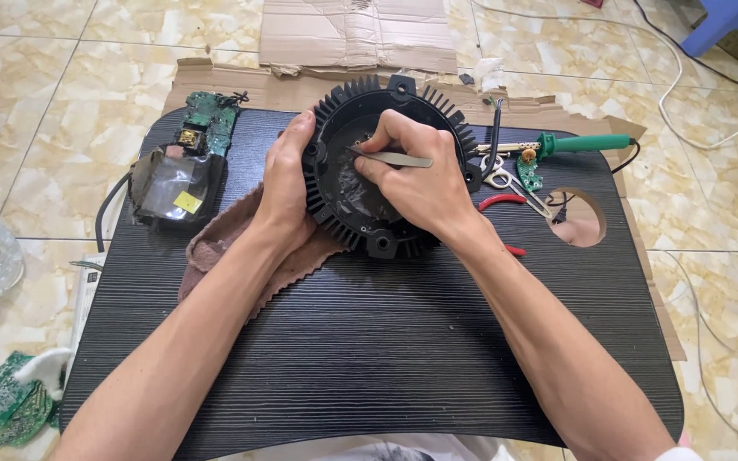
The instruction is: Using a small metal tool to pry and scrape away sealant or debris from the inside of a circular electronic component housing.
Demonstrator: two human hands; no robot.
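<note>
Right hand (416, 183) — tweezers (396, 158) inside finned housing (386, 166).

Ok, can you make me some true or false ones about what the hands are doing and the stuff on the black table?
1. The right hand holds metal tweezers. True.
2. The left hand holds a hammer. False: it grips the edge of the round black finned part.
3. A brown cloth lies under the finned part. True.
4. The tool with the green handle is on the left of the table. False: it lies on the right.
</note>
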